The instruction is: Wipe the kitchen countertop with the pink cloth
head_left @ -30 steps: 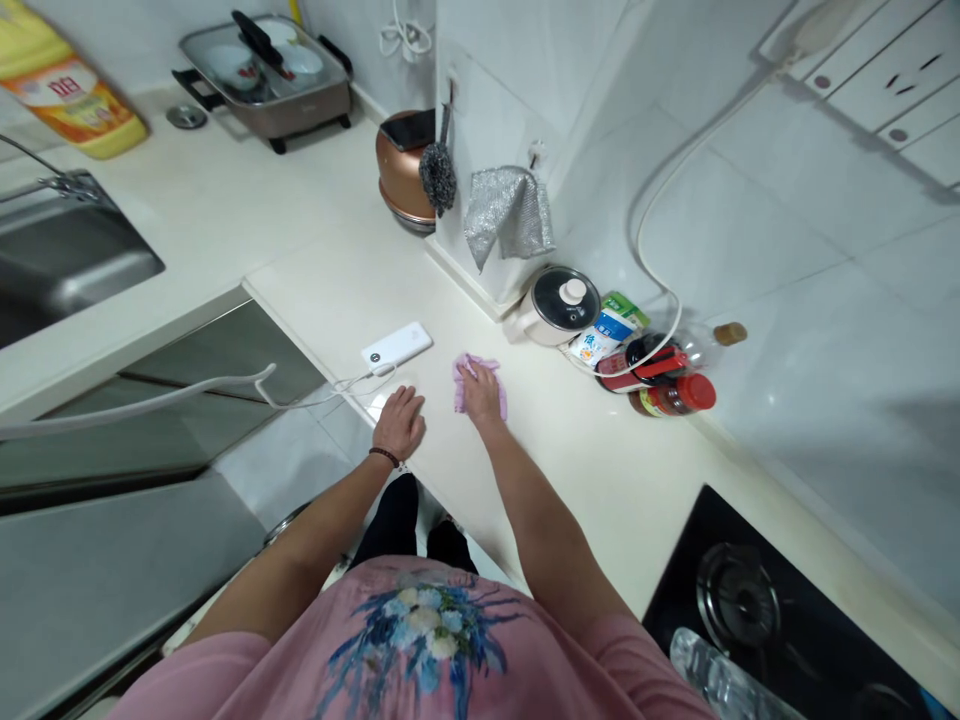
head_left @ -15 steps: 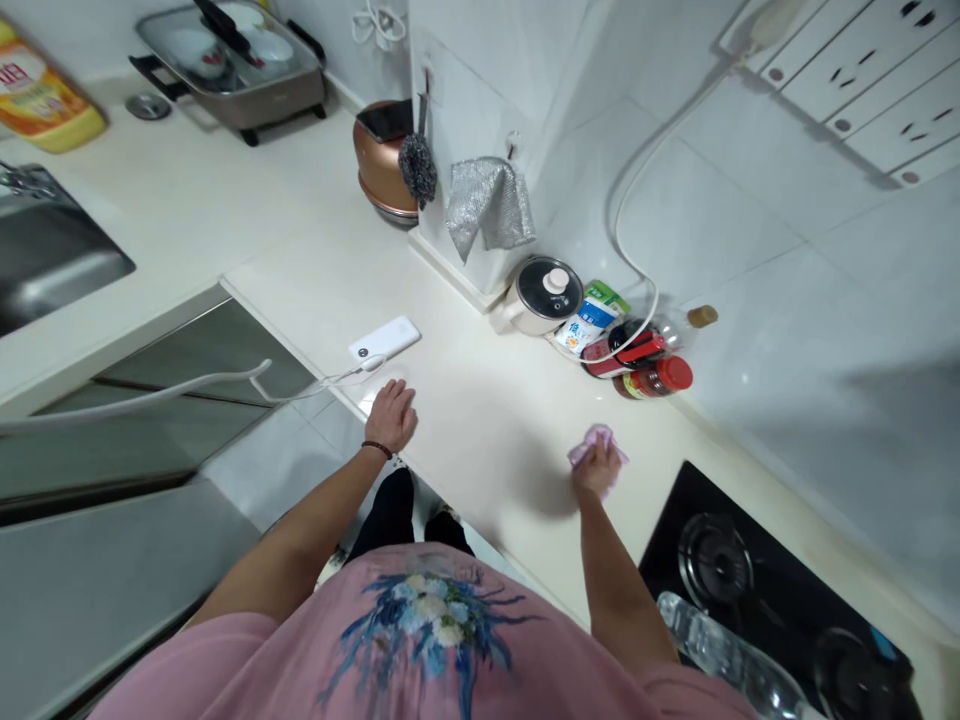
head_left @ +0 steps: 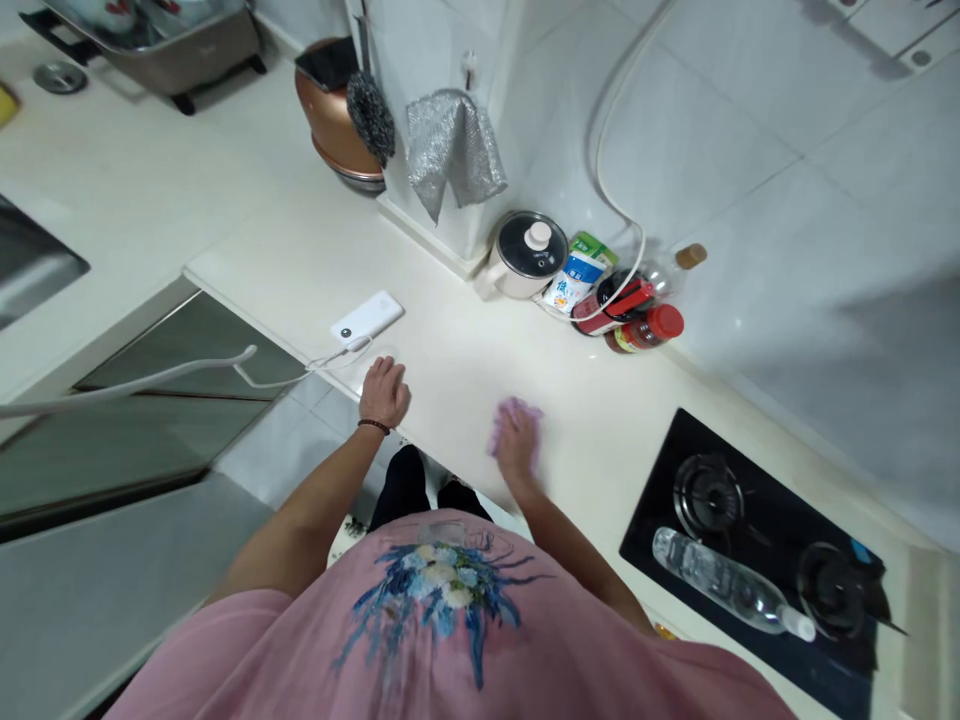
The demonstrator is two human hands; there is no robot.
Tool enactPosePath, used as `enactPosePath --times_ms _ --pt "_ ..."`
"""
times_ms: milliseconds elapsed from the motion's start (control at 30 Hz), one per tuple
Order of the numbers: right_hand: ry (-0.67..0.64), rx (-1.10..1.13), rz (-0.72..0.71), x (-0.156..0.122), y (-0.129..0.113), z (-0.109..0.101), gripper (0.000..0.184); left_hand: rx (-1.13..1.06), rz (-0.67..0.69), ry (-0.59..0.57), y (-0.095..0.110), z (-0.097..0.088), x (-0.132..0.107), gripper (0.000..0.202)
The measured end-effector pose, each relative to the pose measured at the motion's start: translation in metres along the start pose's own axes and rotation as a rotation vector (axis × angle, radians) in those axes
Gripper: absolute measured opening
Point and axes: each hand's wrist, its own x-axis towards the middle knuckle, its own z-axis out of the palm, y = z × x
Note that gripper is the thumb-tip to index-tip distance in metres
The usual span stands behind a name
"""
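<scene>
My right hand (head_left: 517, 446) presses a crumpled pink-purple cloth (head_left: 532, 416) onto the white countertop (head_left: 442, 390), with the fingers closed over it. At the counter's front edge, my left hand (head_left: 385, 392) lies palm down with its fingers stretched out and holds nothing. Just beyond that hand is a white power bank (head_left: 367, 319) with a white cable plugged into it, trailing over the edge.
Along the wall stand a lidded electric pot (head_left: 529, 255), a blue-white packet (head_left: 574, 282) and a red-capped jar (head_left: 645, 329). To the right, a clear bottle (head_left: 720, 578) lies across the black gas hob (head_left: 652, 525). A sink (head_left: 34, 265) is at left.
My right hand has slid left across the counter with the cloth, nearer my body. My left hand stays at the edge. The view has shifted, showing more of the hob.
</scene>
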Motion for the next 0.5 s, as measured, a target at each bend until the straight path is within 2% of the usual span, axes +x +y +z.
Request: enactPosePath --times_ms 67,133,167,233,333,500 --pt "-0.052 0.057 -0.069 0.02 -0.043 0.024 0.044 0.002 -0.003 0.006 -0.001 0.001 0.0 0.051" --pt "-0.085 0.107 -0.108 0.029 -0.071 0.038 0.042 0.002 -0.01 0.015 -0.002 0.001 -0.001 0.052" --pt "-0.095 0.124 -0.122 0.03 -0.079 0.041 0.042 0.001 -0.011 0.014 -0.002 0.002 -0.001 0.052" --pt "-0.105 0.143 -0.14 0.024 -0.079 0.037 0.042 -0.003 -0.015 0.009 -0.003 0.002 -0.001 0.054" --pt "-0.11 0.152 -0.145 -0.005 -0.05 0.015 0.043 -0.01 -0.012 0.004 -0.004 0.002 -0.001 0.053" --pt "-0.058 0.073 -0.002 -0.095 0.039 -0.038 0.047 -0.025 -0.014 0.013 -0.003 0.001 -0.001 0.053"
